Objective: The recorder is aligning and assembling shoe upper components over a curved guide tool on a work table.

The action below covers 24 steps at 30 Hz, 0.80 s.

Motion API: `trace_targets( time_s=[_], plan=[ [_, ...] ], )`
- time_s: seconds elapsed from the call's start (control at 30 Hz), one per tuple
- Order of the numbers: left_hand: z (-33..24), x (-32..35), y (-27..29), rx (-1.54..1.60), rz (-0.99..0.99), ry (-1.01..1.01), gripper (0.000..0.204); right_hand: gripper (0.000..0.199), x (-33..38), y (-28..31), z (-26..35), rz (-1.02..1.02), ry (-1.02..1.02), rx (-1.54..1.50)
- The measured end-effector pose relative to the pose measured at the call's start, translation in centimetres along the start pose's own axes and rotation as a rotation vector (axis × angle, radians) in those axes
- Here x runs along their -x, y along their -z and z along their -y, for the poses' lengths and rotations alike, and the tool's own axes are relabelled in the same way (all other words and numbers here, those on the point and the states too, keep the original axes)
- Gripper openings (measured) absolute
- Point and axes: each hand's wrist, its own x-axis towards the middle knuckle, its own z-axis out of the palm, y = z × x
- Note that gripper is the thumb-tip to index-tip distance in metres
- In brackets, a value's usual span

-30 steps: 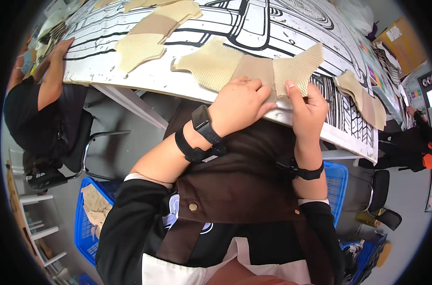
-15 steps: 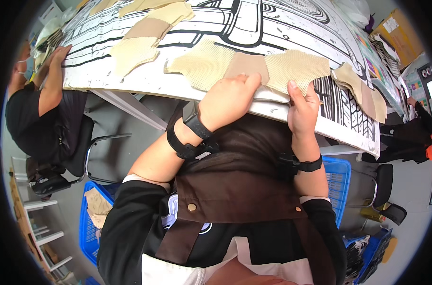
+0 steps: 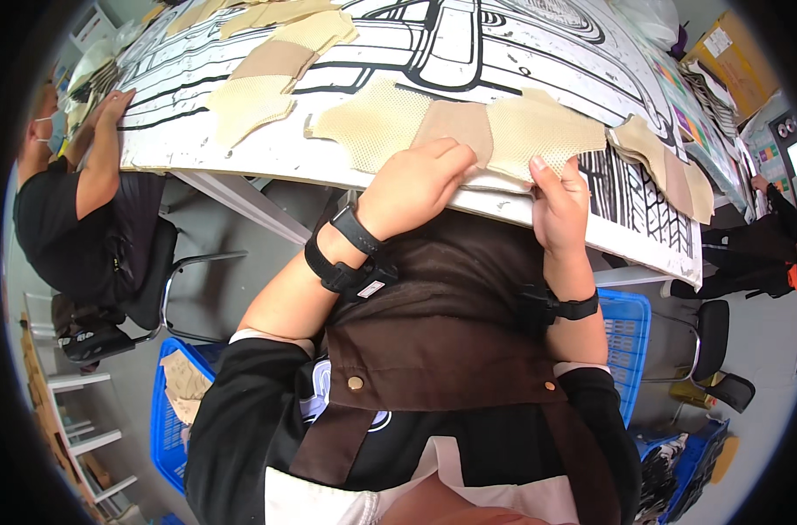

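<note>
Beige mesh panel (image 3: 468, 131) lies crosswise at the surface (image 3: 538, 210) edge; I see left hand (image 3: 416, 184) fingers flat pressing its middle, right hand (image 3: 558, 203) pinching its right end.

Both hands (image 3: 413, 185) (image 3: 559, 203) press tan fabric pieces (image 3: 468, 131) – seemingly flat
</note>
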Motion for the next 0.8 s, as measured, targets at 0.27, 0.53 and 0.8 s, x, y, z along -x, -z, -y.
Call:
trace_targets(
  time_s=[0.27, 0.53, 0.8],
  plan=[
    [0.0, -0.3, 0.0, 0.025, 0.036, -0.226, 0.018, 0.012, -0.2, 3.2, 0.7, 0.249, -0.091, 0.193],
    [0.3, 0.0, -0.5, -0.135, 0.050, -0.297, 0.022, 0.010, -0.5, 2.5, 0.9, 0.262, 0.076, 0.448],
    [0.1, 0.0, -0.4, -0.095, 0.041, -0.241, 0.045, 0.009, -0.3, 3.0, 0.4, 0.253, 0.174, 0.495]
  ],
)
